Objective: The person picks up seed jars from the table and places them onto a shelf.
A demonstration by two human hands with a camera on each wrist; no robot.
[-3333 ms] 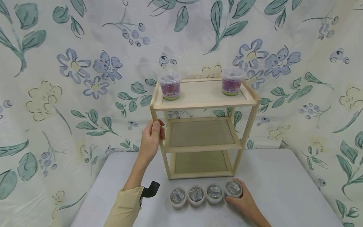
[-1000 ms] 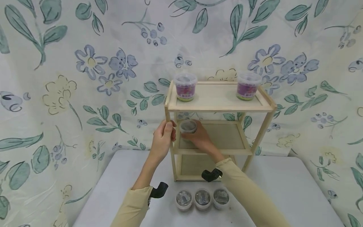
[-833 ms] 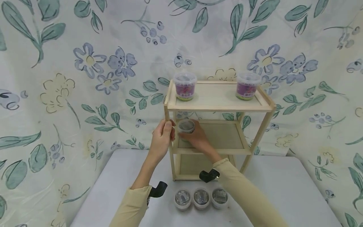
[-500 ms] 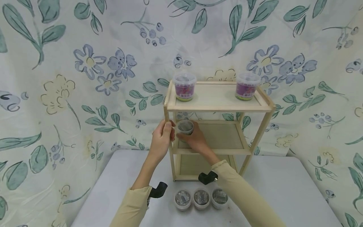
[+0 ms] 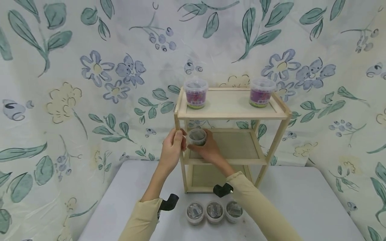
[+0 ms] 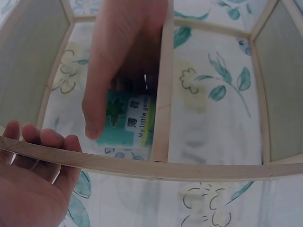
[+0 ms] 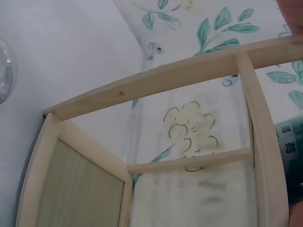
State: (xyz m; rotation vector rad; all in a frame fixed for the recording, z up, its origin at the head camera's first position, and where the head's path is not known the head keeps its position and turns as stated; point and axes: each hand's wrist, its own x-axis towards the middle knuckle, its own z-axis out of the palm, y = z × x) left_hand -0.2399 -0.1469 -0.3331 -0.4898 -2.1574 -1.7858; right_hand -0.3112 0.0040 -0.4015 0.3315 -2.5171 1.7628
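Observation:
My left hand [image 5: 172,147] grips the left front post of a three-tier wooden rack [image 5: 226,161]; in the left wrist view its curled fingers [image 6: 49,138] wrap that post. My right hand [image 5: 208,147] reaches in from the front, thumb and fingers round a small clear plastic tub [image 5: 197,138] at the left end of the middle shelf. The tub's green label [image 6: 124,118] reads "My little garden" in the left wrist view, and its base is right at the shelf's edge. Only part of this tub [image 7: 294,142] enters the right wrist view.
Two purple-labelled tubs, one on the left [image 5: 196,97] and one on the right [image 5: 260,97], stand on the top shelf. In a row before the rack on the white table [image 5: 126,201] are three lidded tubs [image 5: 214,211]. A floral sheet [image 5: 90,140] hangs behind.
My right hand has lifted the rightmost tub from the table row to the middle shelf's left end, then shifted it slightly left. My left hand keeps its grip on the post.

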